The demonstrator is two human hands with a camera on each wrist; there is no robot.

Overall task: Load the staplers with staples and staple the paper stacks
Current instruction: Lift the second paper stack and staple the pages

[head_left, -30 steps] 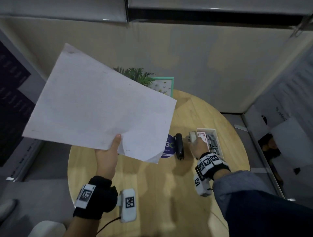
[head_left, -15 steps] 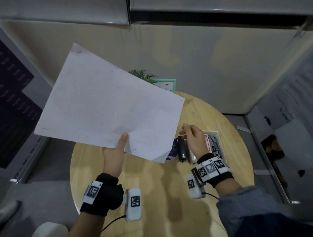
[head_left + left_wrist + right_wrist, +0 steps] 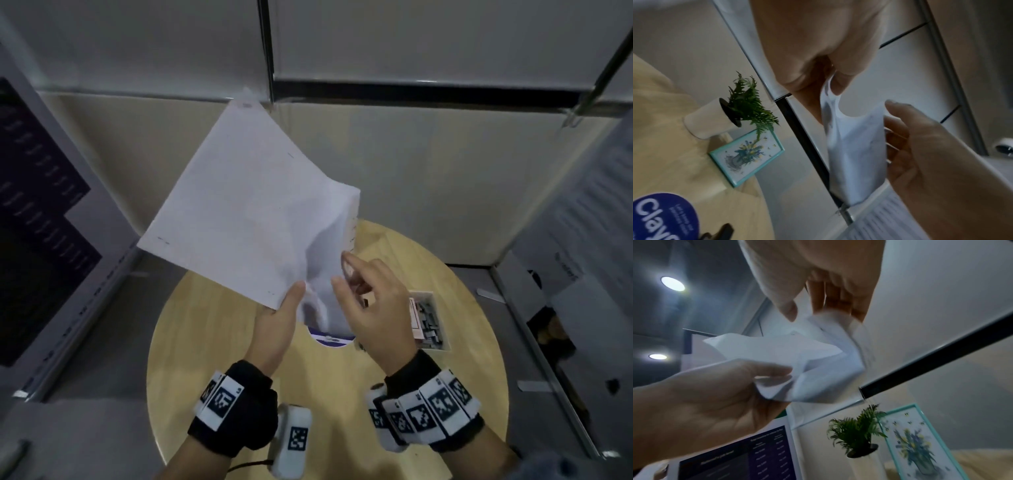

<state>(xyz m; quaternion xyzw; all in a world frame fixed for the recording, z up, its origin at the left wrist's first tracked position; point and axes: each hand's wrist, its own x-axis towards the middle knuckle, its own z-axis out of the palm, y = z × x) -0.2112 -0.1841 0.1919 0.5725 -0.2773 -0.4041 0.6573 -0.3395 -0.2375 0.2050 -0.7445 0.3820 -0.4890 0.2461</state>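
Raised from the stapler side of the tabletop [image 3: 212, 346], the right hand [image 3: 373, 308] now meets the paper stack [image 3: 246, 222] held in the air at 12 o'clock.

Its fingers reach into the sagging corner of the sheets; the wrist view shows thumb and fingertips [image 3: 789, 311] touching the crumpled edge, though a firm grasp cannot be told. At 9 o'clock to it, the left hand [image 3: 277, 329] pinches the lower edge between thumb and fingers. Likely the sheets are being squared before stapling. A white box of staples [image 3: 428, 322] sits at 3 o'clock; the staplers are hidden behind the right hand.
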